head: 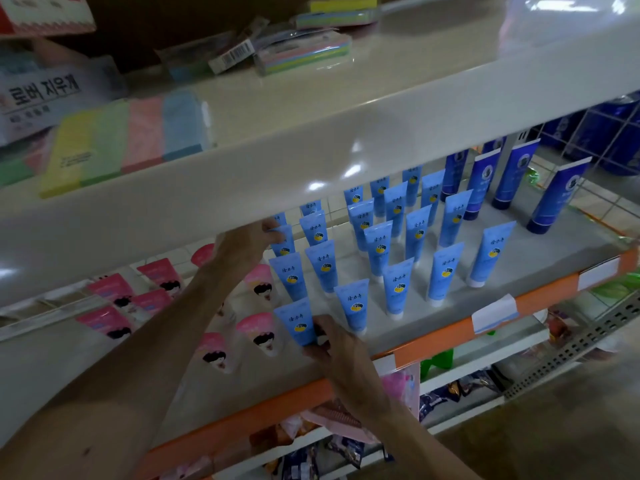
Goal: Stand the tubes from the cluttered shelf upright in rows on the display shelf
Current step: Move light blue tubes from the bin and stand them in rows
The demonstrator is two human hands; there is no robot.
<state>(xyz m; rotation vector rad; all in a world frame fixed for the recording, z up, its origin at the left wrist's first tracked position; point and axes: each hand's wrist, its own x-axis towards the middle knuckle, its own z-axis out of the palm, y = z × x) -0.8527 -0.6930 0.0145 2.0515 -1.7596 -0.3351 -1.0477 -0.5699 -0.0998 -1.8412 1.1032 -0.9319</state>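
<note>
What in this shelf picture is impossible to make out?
Head view only.
The back light blue tubes: tops hidden by the upper shelf.
The left hand: fingertips under that shelf's edge, grip unclear.
The front tube: cap covered by the right hand.
Tube lettering: blurred.

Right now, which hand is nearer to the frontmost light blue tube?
Right. The right hand grips the frontmost light blue tube; the left hand pinches a rear light blue tube.

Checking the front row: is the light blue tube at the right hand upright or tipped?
Upright: the light blue tube has its wide crimped end up; the right hand pinches its lower end.
</note>
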